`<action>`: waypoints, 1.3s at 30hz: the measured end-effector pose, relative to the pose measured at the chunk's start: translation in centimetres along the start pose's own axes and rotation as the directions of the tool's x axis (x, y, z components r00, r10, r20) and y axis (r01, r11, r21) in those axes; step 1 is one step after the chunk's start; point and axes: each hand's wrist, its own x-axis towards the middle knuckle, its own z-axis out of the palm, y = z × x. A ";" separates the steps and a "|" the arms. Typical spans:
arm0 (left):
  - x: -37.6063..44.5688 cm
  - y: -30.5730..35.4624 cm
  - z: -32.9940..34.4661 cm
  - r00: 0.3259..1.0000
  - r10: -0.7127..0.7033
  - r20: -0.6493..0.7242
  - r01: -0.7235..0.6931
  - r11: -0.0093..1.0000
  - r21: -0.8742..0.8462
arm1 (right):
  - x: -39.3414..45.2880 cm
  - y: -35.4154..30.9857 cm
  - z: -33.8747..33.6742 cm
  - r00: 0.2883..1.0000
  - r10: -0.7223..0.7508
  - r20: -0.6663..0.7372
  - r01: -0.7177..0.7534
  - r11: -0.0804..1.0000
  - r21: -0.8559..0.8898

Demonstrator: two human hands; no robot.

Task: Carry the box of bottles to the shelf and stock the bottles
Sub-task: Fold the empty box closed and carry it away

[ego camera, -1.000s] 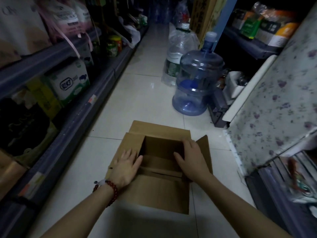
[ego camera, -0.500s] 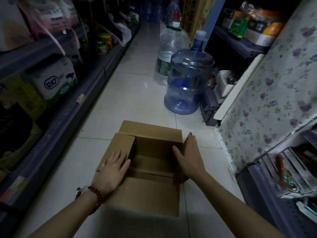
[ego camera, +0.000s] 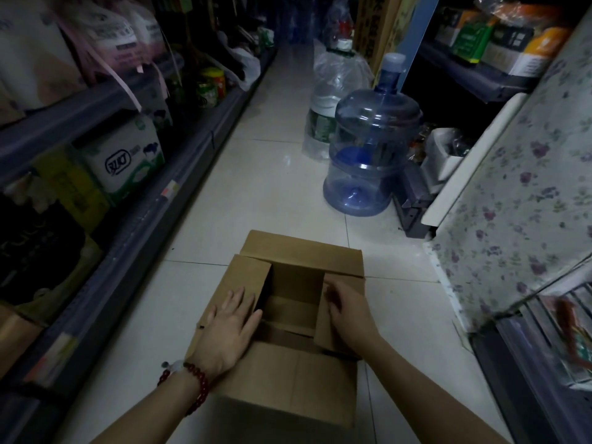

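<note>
A brown cardboard box (ego camera: 288, 379) sits on the tiled aisle floor right below me, its middle still open and dark inside; I see no bottles in it. My left hand (ego camera: 229, 331) lies flat, fingers spread, on the folded-in left flap. My right hand (ego camera: 349, 312) presses the right flap (ego camera: 323, 334) inward over the opening. The far flap (ego camera: 304, 251) lies back away from me.
Shelving (ego camera: 128, 238) with packaged goods runs along the left. A large blue water jug (ego camera: 368, 149) and a clear water bottle (ego camera: 333, 91) behind it stand on the floor ahead. A flower-patterned cloth (ego camera: 528, 187) covers a unit on the right, next to a low rack (ego camera: 551, 363).
The right flap, upright a second ago, has been folded down over the opening by my right hand. My left hand stays on the left flap.
</note>
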 end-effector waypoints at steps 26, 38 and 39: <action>0.1 -0.2 0.7 0.998 -0.016 -0.058 0.013 0.999 -0.041 | 7.0 3.2 -1.2 0.987 0.145 -0.069 -0.131 0.975 0.182; -0.2 -0.2 0.5 1.000 0.013 0.011 -0.011 0.995 -0.095 | 3.7 1.9 -2.1 0.939 0.026 -0.344 -0.054 0.996 -0.071; -0.2 -0.1 0.4 1.000 0.012 0.015 -0.010 0.994 -0.106 | 3.3 1.8 -2.2 0.934 -0.004 -0.358 -0.038 0.993 -0.111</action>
